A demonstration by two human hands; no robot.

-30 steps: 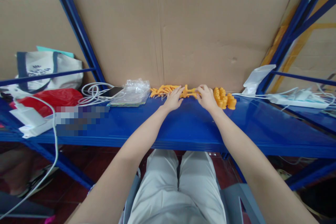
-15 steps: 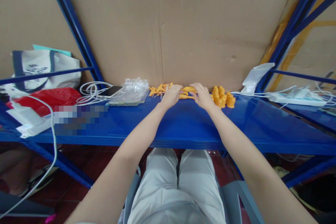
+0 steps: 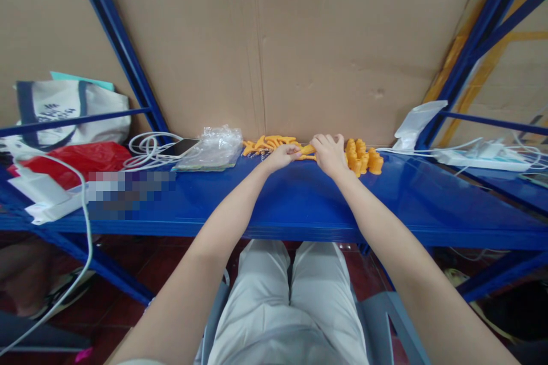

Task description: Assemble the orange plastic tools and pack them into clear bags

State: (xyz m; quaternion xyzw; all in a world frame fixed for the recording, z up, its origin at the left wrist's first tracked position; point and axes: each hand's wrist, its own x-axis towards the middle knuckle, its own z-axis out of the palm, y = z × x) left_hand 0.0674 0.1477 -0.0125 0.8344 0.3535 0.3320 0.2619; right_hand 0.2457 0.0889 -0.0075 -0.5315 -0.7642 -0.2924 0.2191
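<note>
Orange pieces [image 3: 279,140] are lying together; the left hand [image 3: 281,157] is pinching one, the right hand [image 3: 329,154] is curling over it, grip unclear.

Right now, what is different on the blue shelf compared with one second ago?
The left hand, earlier spread over the orange pieces, has turned; its fingertips now point right, at an orange piece beside the right hand. Whether it grips is unclear. The upright orange objects and plastic bag stayed.
</note>
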